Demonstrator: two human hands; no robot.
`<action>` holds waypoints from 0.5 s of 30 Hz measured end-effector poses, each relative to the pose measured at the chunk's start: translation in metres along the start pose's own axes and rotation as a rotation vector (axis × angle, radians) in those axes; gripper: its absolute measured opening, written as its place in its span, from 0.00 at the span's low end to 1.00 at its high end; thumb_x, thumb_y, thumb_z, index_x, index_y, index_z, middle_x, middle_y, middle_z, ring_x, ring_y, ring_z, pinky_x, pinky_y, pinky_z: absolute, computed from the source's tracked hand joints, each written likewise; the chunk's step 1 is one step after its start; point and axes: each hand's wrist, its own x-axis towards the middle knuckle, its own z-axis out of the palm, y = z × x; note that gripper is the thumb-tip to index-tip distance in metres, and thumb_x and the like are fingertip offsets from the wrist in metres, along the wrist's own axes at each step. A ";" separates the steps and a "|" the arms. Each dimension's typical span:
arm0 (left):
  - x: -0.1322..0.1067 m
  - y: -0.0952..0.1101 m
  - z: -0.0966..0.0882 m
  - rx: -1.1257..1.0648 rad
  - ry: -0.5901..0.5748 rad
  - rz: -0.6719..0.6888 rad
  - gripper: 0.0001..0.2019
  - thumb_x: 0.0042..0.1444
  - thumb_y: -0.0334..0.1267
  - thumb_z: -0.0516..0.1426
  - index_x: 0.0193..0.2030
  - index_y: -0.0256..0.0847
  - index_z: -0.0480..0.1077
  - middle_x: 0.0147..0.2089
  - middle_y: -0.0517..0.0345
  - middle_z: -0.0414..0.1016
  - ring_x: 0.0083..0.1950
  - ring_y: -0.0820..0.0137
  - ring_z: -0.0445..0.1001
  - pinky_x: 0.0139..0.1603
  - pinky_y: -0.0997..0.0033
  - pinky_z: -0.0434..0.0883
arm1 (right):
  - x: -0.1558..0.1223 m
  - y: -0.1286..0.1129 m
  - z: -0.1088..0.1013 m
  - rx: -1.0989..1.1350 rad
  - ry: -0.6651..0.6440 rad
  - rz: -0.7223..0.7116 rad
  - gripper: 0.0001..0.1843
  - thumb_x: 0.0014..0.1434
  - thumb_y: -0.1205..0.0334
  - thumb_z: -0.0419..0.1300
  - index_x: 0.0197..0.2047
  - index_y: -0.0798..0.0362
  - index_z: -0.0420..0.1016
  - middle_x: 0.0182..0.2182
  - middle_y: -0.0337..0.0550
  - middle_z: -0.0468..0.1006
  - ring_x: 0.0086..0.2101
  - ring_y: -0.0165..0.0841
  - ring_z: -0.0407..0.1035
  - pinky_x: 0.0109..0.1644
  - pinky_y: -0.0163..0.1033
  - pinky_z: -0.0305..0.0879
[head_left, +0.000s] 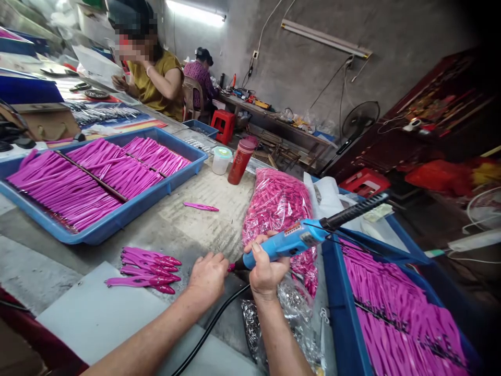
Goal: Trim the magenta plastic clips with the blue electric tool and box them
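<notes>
My right hand [268, 266] is wrapped round a blue electric screwdriver [287, 243] with a black ribbed end pointing up and right. Its black nose points left at my left hand [209, 278]. The fingers of my left hand are closed on a small pink lure [231, 267]; only its end shows at the tool's tip, and my fingers hide the rest. Left of that hand, several pink squid-like lures [151, 269] lie side by side on the table. Farther back is a single slim pink lure body [201, 207]. Behind the tool stands a clear bag [277, 201] full of pink pieces.
Blue trays of pink lure bodies stand at the left [94, 237] and right [332, 308]. A bag of small metal parts [254, 324] lies near my right forearm. A black cord [213, 324] crosses the front. A red cup [240, 162] stands behind. Two people sit farther back.
</notes>
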 end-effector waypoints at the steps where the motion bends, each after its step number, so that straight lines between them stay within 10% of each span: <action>1: 0.000 0.000 0.000 -0.003 -0.002 0.000 0.11 0.55 0.31 0.47 0.35 0.42 0.71 0.39 0.55 0.71 0.46 0.61 0.67 0.41 0.62 0.64 | 0.000 0.000 0.000 0.000 0.000 0.004 0.21 0.48 0.63 0.59 0.43 0.57 0.55 0.22 0.33 0.66 0.20 0.26 0.64 0.26 0.33 0.61; 15: 0.001 0.002 -0.006 -0.003 -0.053 -0.010 0.12 0.57 0.32 0.46 0.37 0.42 0.70 0.40 0.53 0.71 0.47 0.61 0.67 0.43 0.62 0.64 | -0.002 0.001 0.004 -0.039 -0.056 -0.052 0.11 0.49 0.66 0.57 0.35 0.56 0.58 0.22 0.33 0.65 0.20 0.24 0.63 0.27 0.32 0.62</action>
